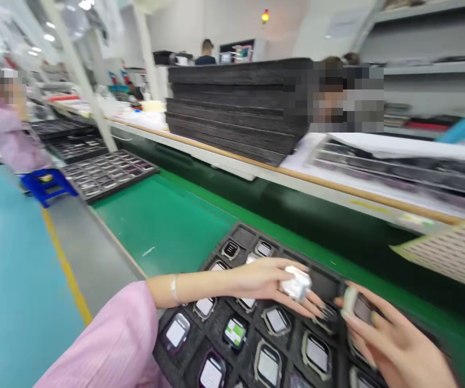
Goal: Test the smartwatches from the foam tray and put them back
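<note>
A black foam tray [232,337] lies on the green belt in front of me, its pockets filled with several small square devices with pale screens. My left hand [275,283] reaches across it from the left, fingers closed round a small white device [297,284]. My right hand [386,337] comes in from the lower right and pinches another small device [357,307] with a dark face, just above the tray's right side. The two hands are close together, nearly touching. The pockets at the tray's far right [321,283] look empty.
The green conveyor belt [163,221] runs away to the upper left, carrying more black trays [106,172]. A tall stack of black trays [236,108] stands on the white shelf behind it. A sheet of labels [454,253] lies at the right. Other people work at left and behind the stack.
</note>
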A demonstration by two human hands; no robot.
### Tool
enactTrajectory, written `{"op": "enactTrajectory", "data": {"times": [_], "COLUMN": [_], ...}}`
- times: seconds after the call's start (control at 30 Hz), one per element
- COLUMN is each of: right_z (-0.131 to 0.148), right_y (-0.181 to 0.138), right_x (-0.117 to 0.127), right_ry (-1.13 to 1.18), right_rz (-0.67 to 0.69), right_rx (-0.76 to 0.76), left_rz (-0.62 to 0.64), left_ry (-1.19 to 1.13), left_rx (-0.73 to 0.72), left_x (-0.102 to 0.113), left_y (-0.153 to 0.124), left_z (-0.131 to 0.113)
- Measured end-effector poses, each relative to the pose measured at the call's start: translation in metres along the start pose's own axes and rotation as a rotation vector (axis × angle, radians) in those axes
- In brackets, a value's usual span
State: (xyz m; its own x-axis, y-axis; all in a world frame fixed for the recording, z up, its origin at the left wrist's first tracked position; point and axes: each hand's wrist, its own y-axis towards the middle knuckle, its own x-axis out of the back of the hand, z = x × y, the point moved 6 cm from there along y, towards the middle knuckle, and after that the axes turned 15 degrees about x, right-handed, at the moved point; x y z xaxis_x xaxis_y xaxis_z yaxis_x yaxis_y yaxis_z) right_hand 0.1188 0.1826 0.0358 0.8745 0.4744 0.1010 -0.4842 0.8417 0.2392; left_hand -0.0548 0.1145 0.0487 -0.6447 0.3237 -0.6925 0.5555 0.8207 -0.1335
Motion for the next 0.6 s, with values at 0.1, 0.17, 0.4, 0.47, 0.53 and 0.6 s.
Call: {"op": "enactTrajectory", "data": {"times": [0.1,0.17,0.4,0.47,0.53,0.6], "right_z": [0.011,0.014,0.007,0.006,0.005,0.005], "right_y": [-0.009,-0.01,-0.014,-0.015,-0.015,-0.015], "right_x": [-0.009,-0.012,-0.011,-0.011,-0.01,-0.009], "right_ry": [0.087,0.122,0.15,0.142,0.138,0.14], "right_rz": [-0.084,-0.091,-0.05,-0.041,-0.042,-0.049], "right_rx": [-0.026,-0.034,-0.018,-0.013,-0.014,-0.017], "left_rz": [-0.073,-0.123,-0.172,-0.129,-0.104,-0.114], "left_ry": [0.065,0.133,0.264,0.238,0.23,0.245], "left_rx": [-0.055,-0.073,-0.13,-0.138,-0.132,-0.118], "left_x": [-0.002,-0.002,-0.006,-0.006,-0.006,-0.006], "left_y": [-0.009,-0.012,-0.016,-0.016,-0.017,-0.018], "left_z": [0.006,0.009,0.013,0.014,0.016,0.016]}}
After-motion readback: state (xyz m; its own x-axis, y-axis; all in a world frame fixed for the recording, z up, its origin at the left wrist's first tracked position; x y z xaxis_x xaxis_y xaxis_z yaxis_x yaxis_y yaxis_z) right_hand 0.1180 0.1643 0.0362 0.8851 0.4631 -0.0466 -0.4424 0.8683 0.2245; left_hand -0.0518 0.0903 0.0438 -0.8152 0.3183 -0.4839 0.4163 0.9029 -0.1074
